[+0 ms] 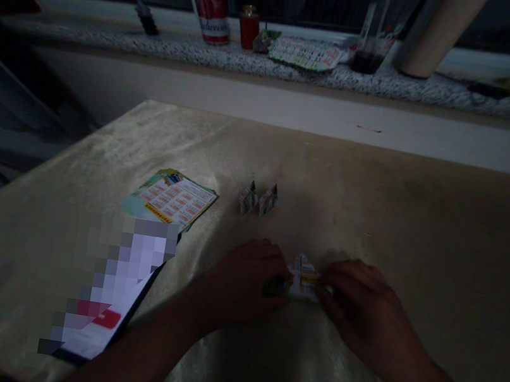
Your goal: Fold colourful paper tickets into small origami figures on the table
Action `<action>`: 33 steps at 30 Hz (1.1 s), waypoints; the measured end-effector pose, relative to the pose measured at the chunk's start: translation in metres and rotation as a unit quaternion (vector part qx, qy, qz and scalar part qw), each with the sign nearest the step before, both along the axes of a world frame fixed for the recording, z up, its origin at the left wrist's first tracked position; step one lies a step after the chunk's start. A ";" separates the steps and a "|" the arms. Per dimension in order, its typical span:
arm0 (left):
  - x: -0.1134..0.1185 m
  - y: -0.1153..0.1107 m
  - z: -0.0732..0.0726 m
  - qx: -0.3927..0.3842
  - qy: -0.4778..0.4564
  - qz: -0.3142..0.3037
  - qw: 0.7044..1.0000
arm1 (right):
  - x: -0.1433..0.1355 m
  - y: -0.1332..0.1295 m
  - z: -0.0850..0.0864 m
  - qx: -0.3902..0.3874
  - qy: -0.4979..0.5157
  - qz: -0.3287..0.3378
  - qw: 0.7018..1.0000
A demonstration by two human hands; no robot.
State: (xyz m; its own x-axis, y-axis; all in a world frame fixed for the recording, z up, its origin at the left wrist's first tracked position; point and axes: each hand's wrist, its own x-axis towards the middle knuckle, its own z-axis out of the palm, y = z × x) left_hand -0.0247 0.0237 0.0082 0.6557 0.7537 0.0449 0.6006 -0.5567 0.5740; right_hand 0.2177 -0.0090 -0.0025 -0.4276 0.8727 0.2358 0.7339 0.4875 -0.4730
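Note:
Between my hands, low over the table, is a small folded paper card (pixel 302 276) with printed boxes and a peak at its top edge. My left hand (pixel 249 279) pinches its left end, and my right hand (pixel 360 302) grips its right end with thumb and fingers. Just beyond my left hand, two small folded paper pieces (pixel 258 200) stand side by side, pointed at the top. Farther left lies a stack of printed paper cards (pixel 172 198), slightly fanned.
A tablet or large phone (pixel 125 286), partly blurred out, lies at the left by my forearm. On the granite windowsill (pixel 161 48) stand a red can (pixel 211 12), a small red bottle (pixel 249 27), printed sheets (pixel 304 53), a clear cup (pixel 379 34) and a tan cylinder (pixel 441 34).

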 end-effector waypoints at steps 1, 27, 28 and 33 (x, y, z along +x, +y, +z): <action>0.000 0.000 0.000 0.004 0.001 -0.004 1.000 | 0.002 0.001 0.000 0.001 0.003 0.020 1.000; 0.003 -0.004 -0.004 0.005 -0.011 0.021 1.000 | 0.007 0.007 0.002 -0.008 -0.003 0.084 0.996; 0.003 -0.004 -0.004 0.005 -0.011 0.026 1.000 | 0.006 0.007 0.002 -0.004 -0.001 0.083 0.997; 0.006 -0.004 -0.002 -0.005 -0.015 0.054 0.998 | 0.005 0.011 -0.001 0.013 0.017 0.071 0.997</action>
